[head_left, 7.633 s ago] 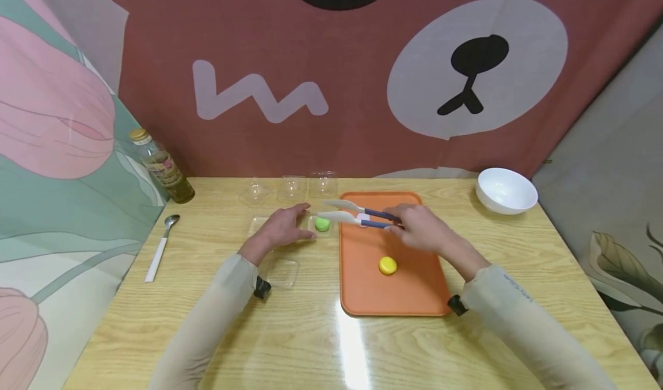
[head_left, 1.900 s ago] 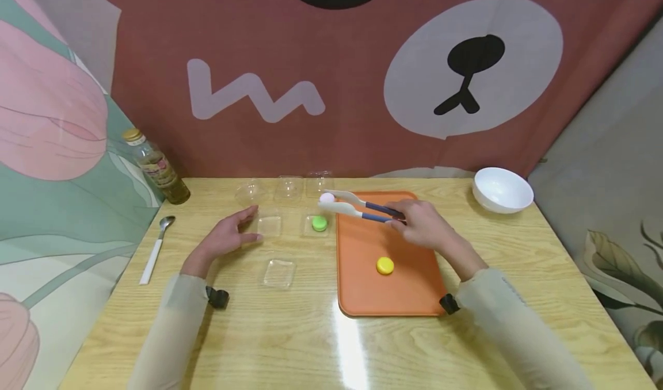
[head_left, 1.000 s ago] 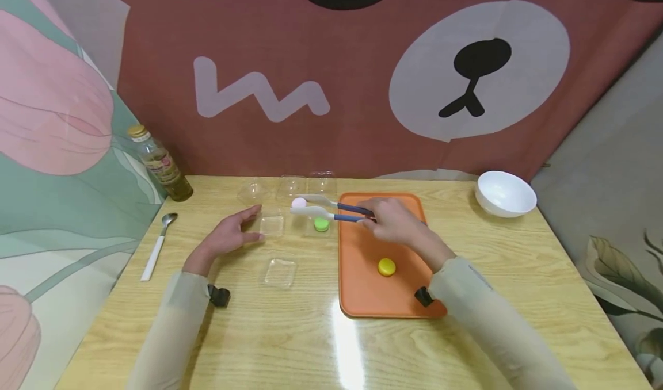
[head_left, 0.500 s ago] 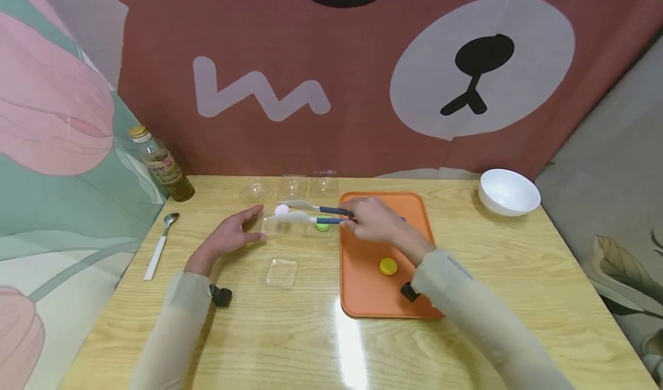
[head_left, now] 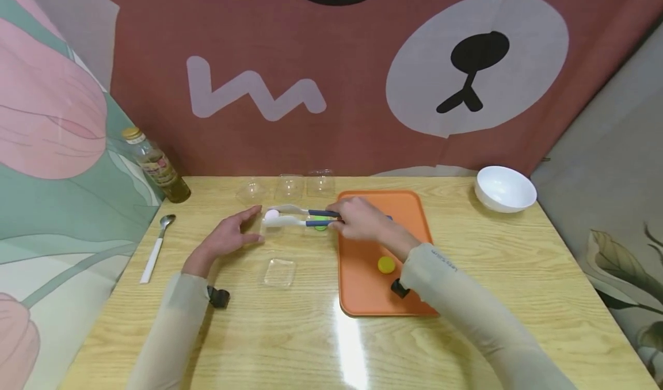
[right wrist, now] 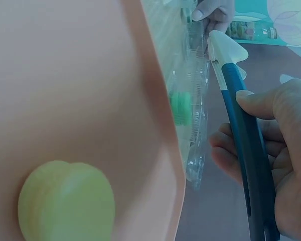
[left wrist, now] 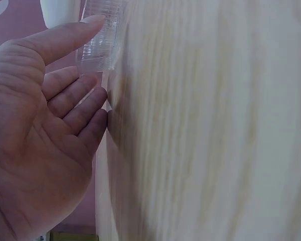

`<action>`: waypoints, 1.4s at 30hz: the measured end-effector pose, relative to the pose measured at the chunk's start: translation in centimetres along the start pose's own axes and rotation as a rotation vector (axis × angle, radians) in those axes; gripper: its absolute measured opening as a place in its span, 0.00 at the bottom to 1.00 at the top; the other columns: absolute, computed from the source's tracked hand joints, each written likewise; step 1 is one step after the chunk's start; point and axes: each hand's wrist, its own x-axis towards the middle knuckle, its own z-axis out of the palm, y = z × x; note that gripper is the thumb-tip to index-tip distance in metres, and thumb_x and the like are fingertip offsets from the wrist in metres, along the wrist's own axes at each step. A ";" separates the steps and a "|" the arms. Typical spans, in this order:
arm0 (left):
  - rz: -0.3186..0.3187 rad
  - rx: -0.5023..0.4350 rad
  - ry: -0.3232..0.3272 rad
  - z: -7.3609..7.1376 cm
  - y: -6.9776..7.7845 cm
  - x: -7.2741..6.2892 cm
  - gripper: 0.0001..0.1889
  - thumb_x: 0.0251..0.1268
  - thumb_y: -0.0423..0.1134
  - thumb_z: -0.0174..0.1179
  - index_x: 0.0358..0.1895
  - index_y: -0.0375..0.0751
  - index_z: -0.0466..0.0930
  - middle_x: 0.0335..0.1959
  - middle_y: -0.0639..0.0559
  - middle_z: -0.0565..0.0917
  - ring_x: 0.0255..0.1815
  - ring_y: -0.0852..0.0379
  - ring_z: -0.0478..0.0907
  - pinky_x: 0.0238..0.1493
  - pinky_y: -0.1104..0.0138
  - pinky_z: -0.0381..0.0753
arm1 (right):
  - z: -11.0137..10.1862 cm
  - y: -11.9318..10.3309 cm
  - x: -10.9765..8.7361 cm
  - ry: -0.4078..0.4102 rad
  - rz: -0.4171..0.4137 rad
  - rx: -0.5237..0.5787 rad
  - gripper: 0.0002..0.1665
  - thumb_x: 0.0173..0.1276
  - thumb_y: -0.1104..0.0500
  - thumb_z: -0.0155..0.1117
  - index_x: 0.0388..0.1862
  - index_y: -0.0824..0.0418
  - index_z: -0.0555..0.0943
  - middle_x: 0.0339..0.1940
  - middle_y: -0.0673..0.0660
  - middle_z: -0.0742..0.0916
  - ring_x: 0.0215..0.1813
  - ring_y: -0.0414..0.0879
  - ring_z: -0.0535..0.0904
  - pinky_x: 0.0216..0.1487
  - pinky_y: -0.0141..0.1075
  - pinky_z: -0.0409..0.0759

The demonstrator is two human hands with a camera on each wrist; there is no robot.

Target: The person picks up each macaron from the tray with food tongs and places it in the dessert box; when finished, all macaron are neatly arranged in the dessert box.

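Observation:
My right hand grips blue-handled tongs with pale tips. Between those tips sits a pale pink macaron, above or in a small clear plastic box; whether it touches the box, I cannot tell. At that box's left side is my left hand, fingers relaxed, the thumb against the box's edge in the left wrist view. A green macaron lies in another clear box, partly hidden behind the tongs in the head view. On the orange tray rests a yellow macaron.
Another clear box stands nearer the front. Several clear lids, one of them a domed lid, line the wall side. A spoon and an oil bottle are on the left; a white bowl is at back right.
The tongs took the pink macaron from the tray and carried it left to the box by my left hand. Earlier, my left hand moved left, away from the green macaron's box.

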 end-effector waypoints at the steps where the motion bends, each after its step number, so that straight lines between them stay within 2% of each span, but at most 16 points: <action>1: 0.002 0.002 0.001 0.0 0.0 0.1 0.46 0.64 0.49 0.69 0.82 0.47 0.54 0.82 0.39 0.57 0.82 0.35 0.52 0.80 0.40 0.53 | 0.0 0.0 0.0 -0.002 0.001 -0.005 0.17 0.74 0.53 0.64 0.55 0.60 0.84 0.26 0.49 0.79 0.25 0.39 0.68 0.29 0.32 0.68; 8: -0.006 -0.009 0.009 0.0 0.2 0.1 0.46 0.65 0.54 0.67 0.82 0.49 0.54 0.82 0.41 0.56 0.83 0.36 0.50 0.81 0.40 0.52 | 0.4 0.0 0.1 -0.002 0.002 -0.052 0.15 0.73 0.54 0.65 0.53 0.60 0.85 0.29 0.49 0.81 0.29 0.41 0.71 0.30 0.33 0.71; 13: -0.003 -0.004 0.012 0.1 0.0 0.0 0.45 0.67 0.54 0.67 0.82 0.48 0.54 0.82 0.41 0.56 0.83 0.35 0.50 0.81 0.40 0.51 | 0.7 -0.3 0.3 -0.003 -0.011 -0.071 0.10 0.73 0.53 0.65 0.46 0.56 0.84 0.35 0.50 0.85 0.33 0.42 0.75 0.35 0.34 0.75; 21: -0.007 -0.012 0.011 0.1 0.1 0.0 0.46 0.66 0.55 0.67 0.82 0.49 0.54 0.83 0.43 0.56 0.83 0.36 0.50 0.81 0.40 0.51 | 0.7 -0.8 0.6 -0.017 0.022 -0.060 0.15 0.74 0.53 0.65 0.54 0.59 0.85 0.45 0.53 0.89 0.37 0.43 0.77 0.39 0.37 0.79; 42: -0.020 -0.014 0.004 0.2 0.1 -0.2 0.44 0.67 0.55 0.66 0.82 0.51 0.55 0.82 0.43 0.58 0.83 0.36 0.50 0.80 0.39 0.52 | 0.7 -0.9 0.4 -0.033 0.029 -0.055 0.14 0.73 0.53 0.66 0.52 0.58 0.85 0.37 0.52 0.87 0.31 0.42 0.75 0.31 0.32 0.74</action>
